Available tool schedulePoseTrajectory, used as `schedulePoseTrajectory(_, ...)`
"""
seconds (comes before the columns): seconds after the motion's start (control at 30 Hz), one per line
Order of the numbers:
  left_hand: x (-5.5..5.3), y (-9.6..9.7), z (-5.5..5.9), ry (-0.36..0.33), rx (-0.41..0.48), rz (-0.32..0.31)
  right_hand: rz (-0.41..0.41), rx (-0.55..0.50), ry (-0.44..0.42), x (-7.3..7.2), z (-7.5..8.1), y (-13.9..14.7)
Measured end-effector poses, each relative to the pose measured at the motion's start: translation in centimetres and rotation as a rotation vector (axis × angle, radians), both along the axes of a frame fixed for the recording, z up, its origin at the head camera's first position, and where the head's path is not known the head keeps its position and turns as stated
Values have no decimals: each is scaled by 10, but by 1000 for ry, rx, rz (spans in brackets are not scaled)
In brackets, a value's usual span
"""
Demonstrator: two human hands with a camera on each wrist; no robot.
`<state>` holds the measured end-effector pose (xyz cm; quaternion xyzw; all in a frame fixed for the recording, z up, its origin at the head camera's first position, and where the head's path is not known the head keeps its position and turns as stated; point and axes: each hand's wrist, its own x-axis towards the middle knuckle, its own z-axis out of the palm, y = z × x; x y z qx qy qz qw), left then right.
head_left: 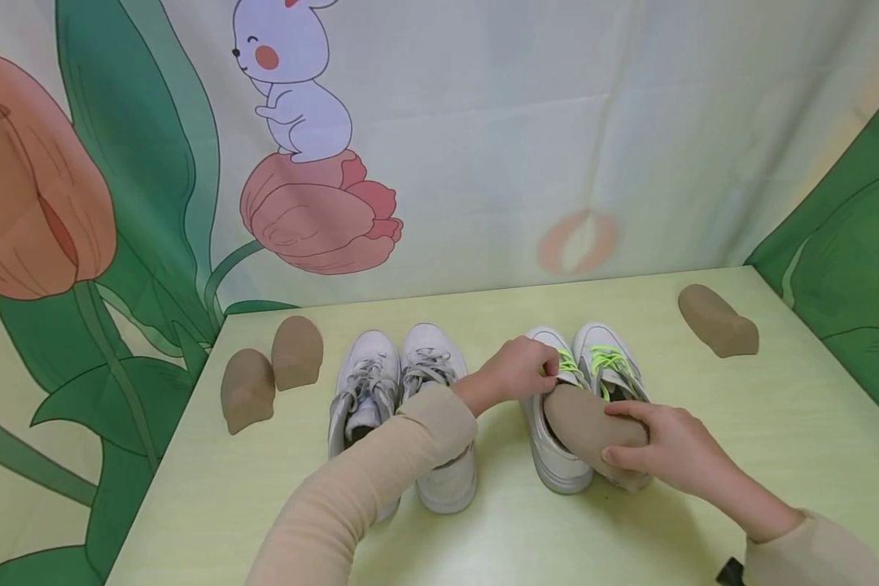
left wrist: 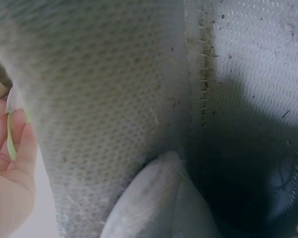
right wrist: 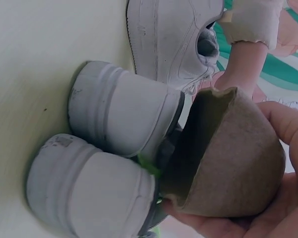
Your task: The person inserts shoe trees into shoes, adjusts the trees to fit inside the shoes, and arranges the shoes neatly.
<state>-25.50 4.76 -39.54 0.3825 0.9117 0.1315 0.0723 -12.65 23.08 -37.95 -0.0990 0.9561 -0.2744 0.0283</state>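
My right hand (head_left: pixel 677 452) grips a brown moulded-pulp shoe insert (head_left: pixel 586 423) between thumb and fingers. The insert slants over the opening of the left white sneaker (head_left: pixel 557 472) with green laces, its rounded end toward the laces. In the right wrist view, the insert's hollow side (right wrist: pixel 201 134) faces the shoe heels. At that sneaker's laces, my left hand (head_left: pixel 516 370) has its fingers curled; the left wrist view shows them pinching a pale tongue edge (left wrist: pixel 12 101) beside a green lace (left wrist: pixel 11 139). Close against it stands the right green-laced sneaker (head_left: pixel 601 338).
Under my left forearm stands a grey-laced pair, a left sneaker (head_left: pixel 366 366) and a right sneaker (head_left: pixel 447 484). Two inserts, one outer (head_left: pixel 247 391) and one inner (head_left: pixel 298 354), lie at the table's left; another insert (head_left: pixel 718 321) lies back right. A printed curtain (head_left: pixel 469 163) hangs behind.
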Motion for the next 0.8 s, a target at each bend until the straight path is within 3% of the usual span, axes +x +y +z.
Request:
schedulePoseTrajectory(0.5, -1, 1, -1, 2, -35, -17, 28, 166, 63, -2, 5, -15)
schedulePoseTrajectory(0.8, -1, 2, 0, -16, -40, -15, 56, 236, 53, -9, 8, -25)
